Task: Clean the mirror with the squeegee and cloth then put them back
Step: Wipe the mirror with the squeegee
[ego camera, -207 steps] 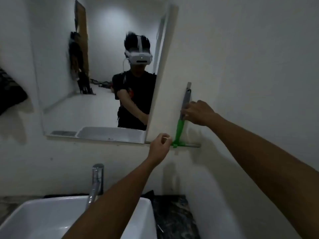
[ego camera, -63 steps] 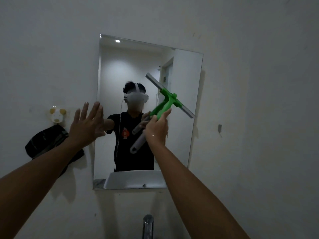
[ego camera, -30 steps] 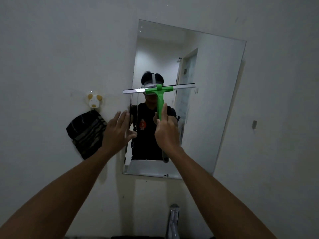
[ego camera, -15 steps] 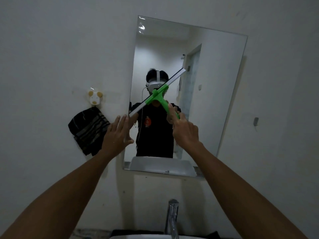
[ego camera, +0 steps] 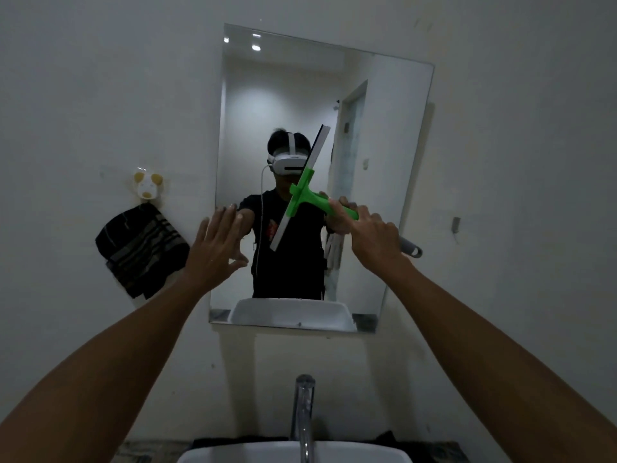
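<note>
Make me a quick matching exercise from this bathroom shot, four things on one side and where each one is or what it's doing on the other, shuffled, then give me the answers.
Things:
1. squeegee
2. striped cloth
3. left hand
4. faucet

Places or states:
A. hanging on the wall left of the mirror
B. gripped by the right hand, blade slanted steeply
C. standing below the mirror, over the sink
D. open, fingers spread, at the mirror's left edge

Pairs: 1-B, 2-A, 3-D, 4-C
</note>
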